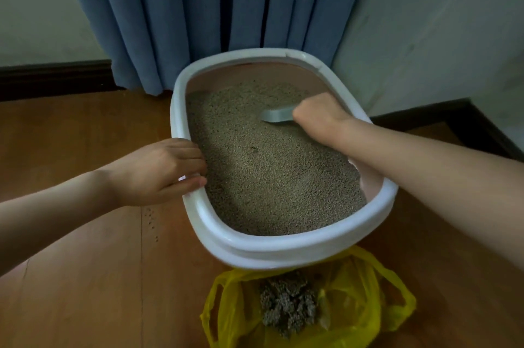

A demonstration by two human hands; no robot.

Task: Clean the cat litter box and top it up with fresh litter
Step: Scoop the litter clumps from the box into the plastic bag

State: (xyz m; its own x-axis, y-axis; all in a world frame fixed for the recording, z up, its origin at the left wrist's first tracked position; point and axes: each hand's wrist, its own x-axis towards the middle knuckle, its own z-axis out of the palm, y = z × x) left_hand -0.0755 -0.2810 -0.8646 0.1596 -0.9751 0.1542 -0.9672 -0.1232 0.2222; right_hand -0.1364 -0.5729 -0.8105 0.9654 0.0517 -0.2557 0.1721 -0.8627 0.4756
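Left hand: fingers curled over the litter box rim, gripping it.
Right hand: wrapped round the grey scoop, whose blade seems to sit in the litter.
Yellow bag: open just beside the box, clumps inside.
Floor: wood, a few stray grains.

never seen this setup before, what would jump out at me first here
The big white-rimmed litter box full of tan litter fills the middle of the wooden floor. The right hand grips a grey scoop inside it, while the left hand holds its near-left rim. In front sits a yellow bag holding scooped clumps.
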